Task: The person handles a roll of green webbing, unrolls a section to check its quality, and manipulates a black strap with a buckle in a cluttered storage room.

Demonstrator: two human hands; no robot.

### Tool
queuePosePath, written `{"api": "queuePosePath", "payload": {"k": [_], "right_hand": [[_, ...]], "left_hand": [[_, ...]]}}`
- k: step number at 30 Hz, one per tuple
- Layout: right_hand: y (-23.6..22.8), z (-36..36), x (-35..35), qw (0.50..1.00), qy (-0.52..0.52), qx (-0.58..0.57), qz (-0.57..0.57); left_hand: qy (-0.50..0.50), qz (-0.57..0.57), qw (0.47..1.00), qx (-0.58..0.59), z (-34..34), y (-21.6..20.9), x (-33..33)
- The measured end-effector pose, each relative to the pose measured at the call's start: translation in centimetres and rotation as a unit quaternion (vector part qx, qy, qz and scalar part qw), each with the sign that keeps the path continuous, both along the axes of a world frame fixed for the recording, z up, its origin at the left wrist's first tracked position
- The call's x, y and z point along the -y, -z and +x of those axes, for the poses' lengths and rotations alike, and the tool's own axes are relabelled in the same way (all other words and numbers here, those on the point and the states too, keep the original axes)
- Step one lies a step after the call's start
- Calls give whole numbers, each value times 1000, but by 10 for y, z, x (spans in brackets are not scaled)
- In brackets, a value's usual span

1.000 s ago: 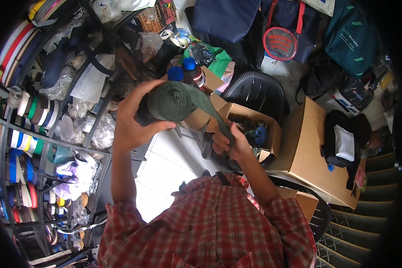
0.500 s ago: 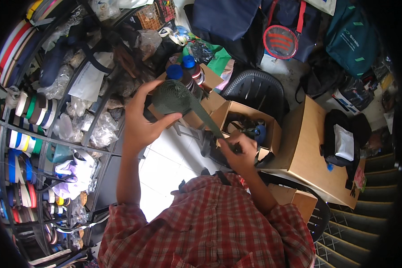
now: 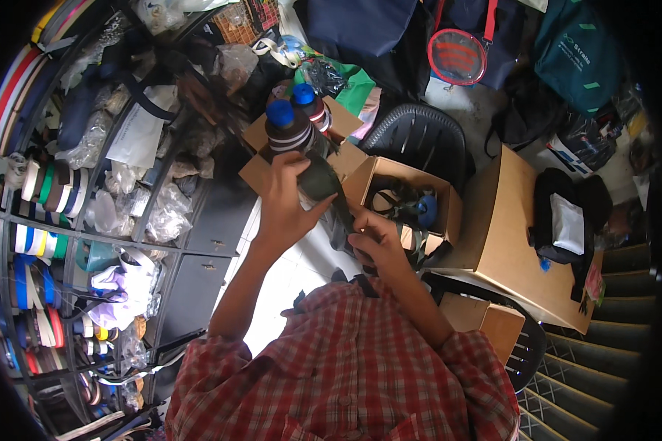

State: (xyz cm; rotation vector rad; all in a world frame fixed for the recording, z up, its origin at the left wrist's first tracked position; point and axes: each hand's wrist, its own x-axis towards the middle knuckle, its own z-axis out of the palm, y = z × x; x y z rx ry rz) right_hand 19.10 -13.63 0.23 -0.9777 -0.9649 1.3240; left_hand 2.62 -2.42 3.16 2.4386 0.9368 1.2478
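A dark green roll of webbing strap (image 3: 321, 181) is gripped in my left hand (image 3: 287, 198), thumb on its near side and fingers over the far side. From the roll a short length of strap runs down to my right hand (image 3: 376, 239), whose fingers are closed around it. My two hands are close together in front of my chest. Just beyond the roll stand large thread cones (image 3: 287, 128) with blue tops in an open cardboard box (image 3: 257, 136).
Shelves of ribbon and strap rolls (image 3: 51, 184) and plastic bags line the left. A black chair (image 3: 419, 140) stands ahead, near an open cardboard box of straps (image 3: 449, 206). To the right is a wooden-topped table (image 3: 485, 242); bags hang at the back.
My left hand has brought the roll right and nearer, toward my right hand. The right hand has shifted slightly left, and the stretch of strap between them is shorter.
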Motion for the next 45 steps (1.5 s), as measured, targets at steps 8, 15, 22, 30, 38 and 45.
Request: {"api": "queuePosePath", "payload": {"k": [8,15,22,30,38,45], "right_hand": [[36,10,22,977,-33,-192,-86],[44,11,29,964,-1,-227,-136],[48,14,26,959,2,-243,-144],[45,20,13,977,1,-186,-106],[41,16,-1,983,11,-150,-102],[45,30,-4,962,7,-223,-159]], "left_hand": [[49,-155,987,9,15,52,12],[55,-366,929,-8,22,65,34],[118,-368,921,51,17,76,22],[147,-403,869,246,21,88,27],[88,-370,856,350,31,88,27],[78,-150,976,136,38,103,32]]}}
